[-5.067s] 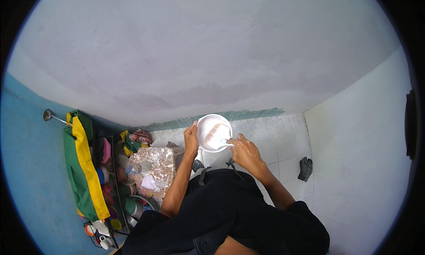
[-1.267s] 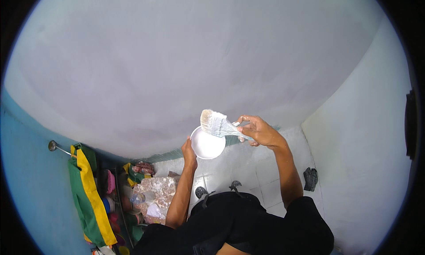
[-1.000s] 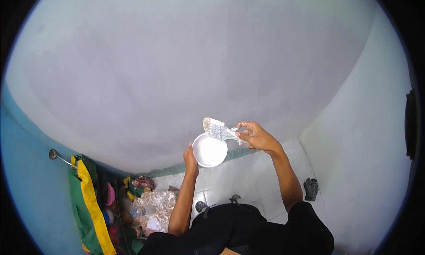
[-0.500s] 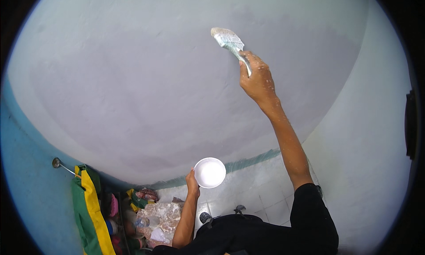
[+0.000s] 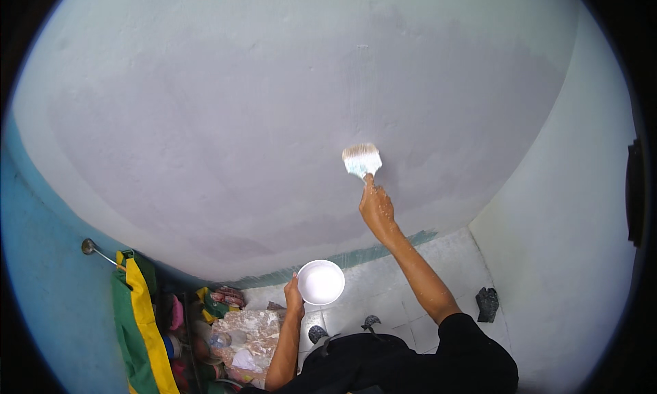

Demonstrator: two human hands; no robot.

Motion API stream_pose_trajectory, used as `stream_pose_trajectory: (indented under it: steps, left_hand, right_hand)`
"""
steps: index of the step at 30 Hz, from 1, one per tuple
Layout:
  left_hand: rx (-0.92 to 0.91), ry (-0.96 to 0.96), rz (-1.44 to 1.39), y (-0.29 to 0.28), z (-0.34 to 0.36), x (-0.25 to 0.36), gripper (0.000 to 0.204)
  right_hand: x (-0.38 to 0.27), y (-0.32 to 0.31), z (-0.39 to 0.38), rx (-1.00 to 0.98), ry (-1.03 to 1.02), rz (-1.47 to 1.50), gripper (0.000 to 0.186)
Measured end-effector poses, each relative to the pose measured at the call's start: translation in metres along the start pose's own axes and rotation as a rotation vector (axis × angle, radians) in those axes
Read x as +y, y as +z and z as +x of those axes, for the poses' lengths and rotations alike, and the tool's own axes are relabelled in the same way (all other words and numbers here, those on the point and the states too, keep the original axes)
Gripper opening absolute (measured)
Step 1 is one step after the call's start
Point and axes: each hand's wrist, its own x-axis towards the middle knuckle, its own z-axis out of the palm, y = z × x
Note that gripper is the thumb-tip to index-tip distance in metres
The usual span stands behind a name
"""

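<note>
My right hand [image 5: 376,202] grips a wide, paint-smeared brush [image 5: 361,160], its pale bristles on the wall [image 5: 226,141] in front of me, within a broad lilac-grey area below a paler band. Faint vertical streaks run above the bristles. My left hand [image 5: 293,295], low at the centre, holds the rim of a white bowl [image 5: 321,283] with white liquid in it. The bowl is out from the wall's green lower edge [image 5: 363,256], over the tiled floor.
A blue wall [image 5: 48,291] on the left carries a ladle [image 5: 88,247] and a green-and-yellow cloth [image 5: 140,312] beside a cluttered rack [image 5: 178,339]. A paint-spattered block [image 5: 253,329] stands low left. A dark object [image 5: 486,304] lies by the pale right wall [image 5: 554,257]. My feet are below.
The brush rose from over the bowl to high on the wall, then moved down to mid-wall. The bowl now appears lower in view, still in my left hand.
</note>
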Motion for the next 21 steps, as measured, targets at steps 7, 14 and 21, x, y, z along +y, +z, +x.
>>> stream_pose_trajectory:
  steps: [7, 14, 21]
  left_hand:
    - [-0.075, -0.009, 0.043, 0.003, -0.006, -0.010, 0.041]
    - [-0.071, -0.054, 0.046, 0.004, -0.009, -0.020, 0.040]
    - [-0.032, -0.093, 0.023, -0.004, -0.013, -0.024, 0.039]
  right_hand:
    - [0.007, -0.020, 0.018, -0.239, -0.072, -0.043, 0.052]
    - [-0.069, -0.155, 0.146, -0.373, -0.069, -0.399, 0.030]
    - [-0.147, -0.284, 0.152, -0.028, -0.110, -0.379, 0.036]
